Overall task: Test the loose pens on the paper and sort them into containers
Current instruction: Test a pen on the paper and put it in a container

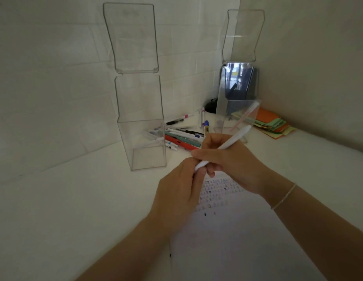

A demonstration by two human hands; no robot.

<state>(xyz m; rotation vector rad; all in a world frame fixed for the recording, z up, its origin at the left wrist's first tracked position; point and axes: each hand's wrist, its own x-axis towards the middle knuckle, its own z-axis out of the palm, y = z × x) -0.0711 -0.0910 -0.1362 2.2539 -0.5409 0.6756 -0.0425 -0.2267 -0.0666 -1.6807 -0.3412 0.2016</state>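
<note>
Both hands hold one long white plastic pen point(227, 144) above the white sheet of paper with small test marks point(227, 230). The right hand point(231, 161) grips the barrel. The left hand point(182, 185) pinches the low end, maybe the cap. Pull straight and gently, keeping the barrel steady. The heap of loose coloured pens point(184, 136) lies at twelve o'clock from the hands. The tall clear plastic box point(142, 122) stands at eleven o'clock.

The white pen point(231, 141) has its lower tip hidden inside the left hand point(182, 191). Marks on the paper point(227, 230) beneath the hands are too small to read. Behind the pen, the right container's point(235, 102) contents blur into dark reflections.
</note>
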